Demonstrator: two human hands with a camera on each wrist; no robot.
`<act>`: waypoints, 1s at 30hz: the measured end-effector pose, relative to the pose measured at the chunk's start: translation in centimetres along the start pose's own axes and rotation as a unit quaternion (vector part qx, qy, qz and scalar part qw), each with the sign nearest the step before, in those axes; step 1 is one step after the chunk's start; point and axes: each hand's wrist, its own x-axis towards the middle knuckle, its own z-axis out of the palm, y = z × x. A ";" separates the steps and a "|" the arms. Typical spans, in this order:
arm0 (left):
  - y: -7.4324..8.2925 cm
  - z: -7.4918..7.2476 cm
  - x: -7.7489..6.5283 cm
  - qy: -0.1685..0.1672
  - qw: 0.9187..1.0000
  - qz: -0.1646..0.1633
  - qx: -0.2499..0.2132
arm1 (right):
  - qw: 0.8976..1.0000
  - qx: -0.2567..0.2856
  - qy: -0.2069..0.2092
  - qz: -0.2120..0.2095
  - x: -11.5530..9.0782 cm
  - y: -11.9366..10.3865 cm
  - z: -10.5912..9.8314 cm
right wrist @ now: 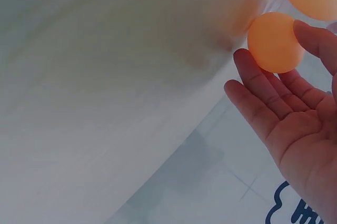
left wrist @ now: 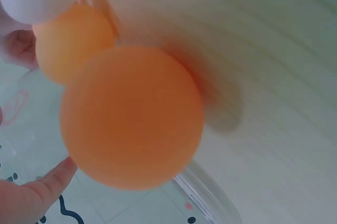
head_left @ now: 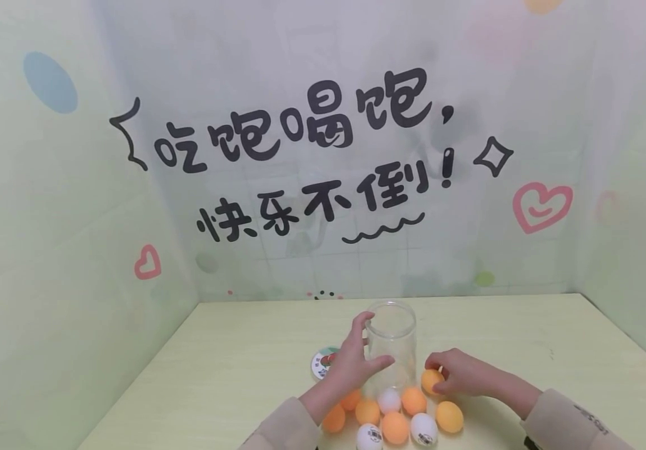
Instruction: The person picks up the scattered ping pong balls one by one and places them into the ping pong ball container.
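Note:
A clear plastic jar (head_left: 393, 356) stands upright on the table, its top uncovered. My left hand (head_left: 353, 362) grips it from the left, thumb across the front and fingers round the far side. To the right of the jar, my right hand (head_left: 463, 373) pinches an orange ping-pong ball (head_left: 432, 381) between thumb and fingers; the right wrist view shows this ball (right wrist: 275, 42) against the fingertips. In front of the jar lie several orange and white ping-pong balls, among them an orange one (head_left: 396, 428) and a white one (head_left: 424, 429). One orange ball (left wrist: 131, 118) looms large in the left wrist view.
A round printed lid (head_left: 323, 364) lies left of the jar, partly hidden by my left hand. The pale wooden table (head_left: 232, 356) ends at a printed cloth backdrop (head_left: 311, 262), with cloth walls at both sides.

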 end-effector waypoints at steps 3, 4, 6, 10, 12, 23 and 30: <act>0.0 0.2 0.1 0.000 1.000 -0.005 0.002 | 1.000 0.004 0.000 0.002 0.0 0.0 0.1; 0.0 0.2 0.1 0.000 1.000 -0.005 0.003 | 1.000 0.006 0.001 0.002 0.0 0.0 0.1; 0.0 0.3 0.1 0.002 1.000 -0.006 0.006 | 1.000 0.007 0.002 0.001 0.0 0.0 0.1; 0.0 0.4 0.1 0.005 1.000 -0.007 0.008 | 1.000 0.007 0.005 0.002 0.0 0.1 0.0; 0.1 0.3 0.1 0.006 1.000 -0.006 0.010 | 1.000 0.002 0.010 0.005 0.0 0.2 -0.1; 0.1 0.3 0.0 0.002 1.000 -0.004 0.005 | 0.998 -0.053 0.043 -0.008 0.1 -0.3 -2.7; 0.2 0.2 -0.1 0.003 1.000 0.000 0.010 | 0.996 -0.072 0.059 0.015 0.4 -1.3 -4.6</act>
